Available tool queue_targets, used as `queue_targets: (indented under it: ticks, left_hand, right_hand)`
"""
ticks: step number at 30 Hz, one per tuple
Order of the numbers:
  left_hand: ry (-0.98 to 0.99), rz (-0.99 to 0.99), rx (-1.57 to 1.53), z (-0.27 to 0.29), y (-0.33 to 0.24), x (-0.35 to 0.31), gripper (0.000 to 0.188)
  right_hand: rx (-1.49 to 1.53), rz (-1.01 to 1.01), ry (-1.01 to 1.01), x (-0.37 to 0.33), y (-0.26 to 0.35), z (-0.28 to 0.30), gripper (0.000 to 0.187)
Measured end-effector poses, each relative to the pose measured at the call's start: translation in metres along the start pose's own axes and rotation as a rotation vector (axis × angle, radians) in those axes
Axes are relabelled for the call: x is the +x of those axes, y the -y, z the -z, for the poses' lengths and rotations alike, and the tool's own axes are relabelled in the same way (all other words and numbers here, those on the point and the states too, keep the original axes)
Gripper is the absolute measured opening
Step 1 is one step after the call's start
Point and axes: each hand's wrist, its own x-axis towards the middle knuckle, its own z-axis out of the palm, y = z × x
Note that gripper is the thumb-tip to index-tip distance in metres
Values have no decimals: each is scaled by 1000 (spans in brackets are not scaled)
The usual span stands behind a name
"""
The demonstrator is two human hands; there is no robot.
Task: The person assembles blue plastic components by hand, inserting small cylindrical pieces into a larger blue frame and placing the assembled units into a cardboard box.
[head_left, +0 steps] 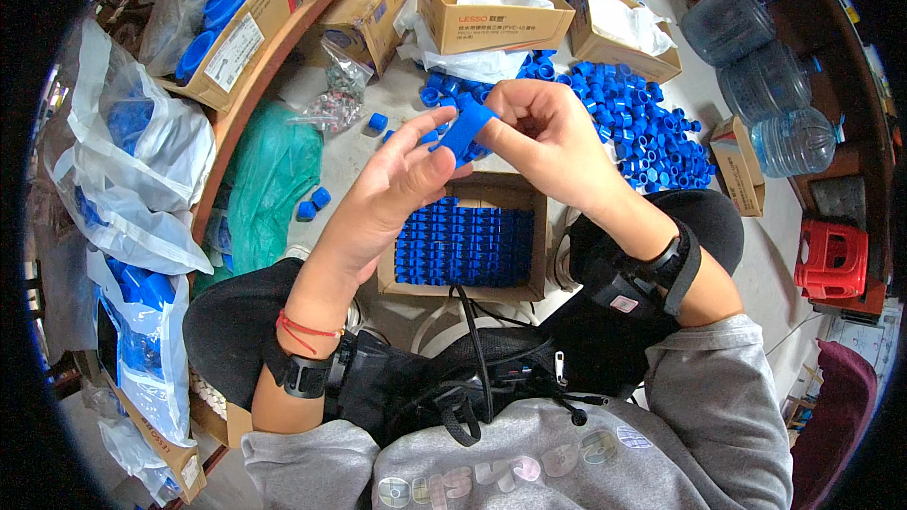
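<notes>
A blue plastic pipe fitting (466,128) is held up between my two hands, above an open cardboard box (539,250). My left hand (387,187) grips it from the left, with the thumb in front and the fingers behind. At its upper right end, the curled fingers and thumb of my right hand (548,137) close on it. The fitting's far side is hidden, so I cannot tell its full shape. Inside the box, blue fittings (463,250) are packed in tight rows. A large loose heap of blue fittings (652,137) lies on the floor beyond my right hand.
Farther off stand open cartons (496,28) with white plastic liners. Large clear water bottles (763,80) and a red plastic stool (831,260) line the right side. A wooden shelf edge (255,66), a green bag (274,165) and bags of blue fittings (142,297) crowd the left.
</notes>
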Motion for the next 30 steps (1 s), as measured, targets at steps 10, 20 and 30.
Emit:
queue_targets:
  ticks: [10,20,30]
  left_hand:
    - [51,18,-104,3,3,2,68]
    - [53,9,-161,4,2,2,63]
    - [78,-12,-145,4,0,1,63]
  right_hand:
    - [47,11,-2,-1,-1,-6,22]
    - [-118,22,53,2,4,-1,26]
    - [-78,61,129,5,8,3,23]
